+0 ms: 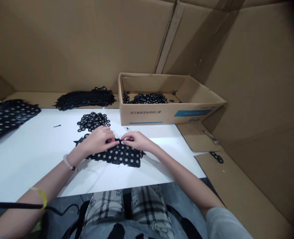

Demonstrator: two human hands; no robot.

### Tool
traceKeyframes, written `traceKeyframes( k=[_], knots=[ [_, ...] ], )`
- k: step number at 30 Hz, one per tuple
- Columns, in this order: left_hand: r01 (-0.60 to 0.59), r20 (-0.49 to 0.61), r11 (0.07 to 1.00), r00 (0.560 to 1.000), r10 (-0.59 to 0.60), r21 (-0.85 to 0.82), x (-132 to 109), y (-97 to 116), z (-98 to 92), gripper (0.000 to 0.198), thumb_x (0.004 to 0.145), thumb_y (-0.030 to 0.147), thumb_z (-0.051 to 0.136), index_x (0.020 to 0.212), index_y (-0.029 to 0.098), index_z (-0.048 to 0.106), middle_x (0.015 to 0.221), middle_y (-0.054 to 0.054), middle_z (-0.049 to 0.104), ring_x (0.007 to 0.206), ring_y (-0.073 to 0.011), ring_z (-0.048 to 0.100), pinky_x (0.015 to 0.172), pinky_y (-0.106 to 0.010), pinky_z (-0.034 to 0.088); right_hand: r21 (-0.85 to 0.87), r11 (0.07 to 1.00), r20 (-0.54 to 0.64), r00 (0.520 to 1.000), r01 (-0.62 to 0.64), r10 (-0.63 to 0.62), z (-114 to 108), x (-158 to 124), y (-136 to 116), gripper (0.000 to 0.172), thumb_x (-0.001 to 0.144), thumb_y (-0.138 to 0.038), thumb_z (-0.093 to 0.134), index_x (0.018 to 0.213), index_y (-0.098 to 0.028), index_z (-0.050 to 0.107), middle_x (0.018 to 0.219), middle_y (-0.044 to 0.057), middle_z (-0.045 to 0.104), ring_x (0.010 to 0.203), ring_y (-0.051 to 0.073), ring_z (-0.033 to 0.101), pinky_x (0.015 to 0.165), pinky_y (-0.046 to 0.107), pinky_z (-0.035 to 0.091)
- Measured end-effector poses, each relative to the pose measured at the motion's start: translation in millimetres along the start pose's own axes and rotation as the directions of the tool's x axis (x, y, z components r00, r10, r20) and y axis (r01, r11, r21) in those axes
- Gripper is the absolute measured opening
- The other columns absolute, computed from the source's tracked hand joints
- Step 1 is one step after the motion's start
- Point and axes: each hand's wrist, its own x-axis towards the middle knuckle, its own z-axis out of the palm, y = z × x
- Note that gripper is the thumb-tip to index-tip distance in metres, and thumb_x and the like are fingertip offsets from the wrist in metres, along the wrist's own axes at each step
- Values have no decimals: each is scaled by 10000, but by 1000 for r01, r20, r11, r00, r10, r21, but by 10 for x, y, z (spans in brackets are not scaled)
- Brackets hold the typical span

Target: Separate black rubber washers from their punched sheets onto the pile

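Observation:
A black sheet of joined rings [123, 154], dotted with rows of pale round holes, lies on the white table in front of me. My left hand [101, 141] is closed in a pinch at the sheet's far edge, its palm covering the upper left part. Close beside it, my right hand [137, 141] pinches the same edge with thumb and forefinger. The fingertips nearly meet, and the small piece between them is mostly hidden. Just beyond my left hand sits a pile of loose black rings [93, 121] on the table.
Behind the hands stands an open cardboard box [149, 113] with many black rings inside. Stacked black sheets [86, 99] lie at the back, and more perforated sheets [11, 116] at far left. Several joined rings [216, 157] and tweezers [211, 137] rest on cardboard at right.

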Motion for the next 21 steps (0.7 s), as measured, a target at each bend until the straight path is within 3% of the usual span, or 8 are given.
traceKeyframes(
  k=[4,9,13,16,21],
  knots=[
    [32,91,999,995,-29,-26,15,104,161,361,887,458,541,651,185,562,649,-17,603,697,-174,522,700,-317,368,4,995,-79,992,100,-99,104,24,23,130,784,-216,669,899,-176,714,913,54,693,878,165,609,825,279,442],
    [150,95,989,984,-150,6,9,57,234,383,886,463,517,621,187,497,640,-31,567,647,-173,497,598,-293,336,144,989,5,999,34,-35,166,63,26,136,820,-100,568,869,-152,685,904,49,709,888,160,634,868,307,466],
    [179,105,983,979,-175,-34,15,85,203,371,898,447,472,631,190,490,646,-35,551,665,-182,502,606,-296,338,213,976,30,998,52,-60,161,64,24,151,830,-103,552,911,-144,674,953,59,705,921,163,632,874,308,466],
    [201,134,976,973,-188,-85,25,119,209,333,909,388,433,646,192,484,669,-36,540,692,-191,506,639,-308,355,151,987,-8,999,50,-49,161,56,15,145,820,-111,558,888,-155,679,915,41,704,869,154,625,834,288,459],
    [240,196,948,960,-200,-209,30,75,142,268,842,254,423,582,191,408,654,-20,498,711,-188,508,681,-318,373,-5,998,-60,997,-58,58,166,61,-13,166,753,-63,559,781,-169,684,814,23,699,788,153,601,774,267,432]
  ],
)
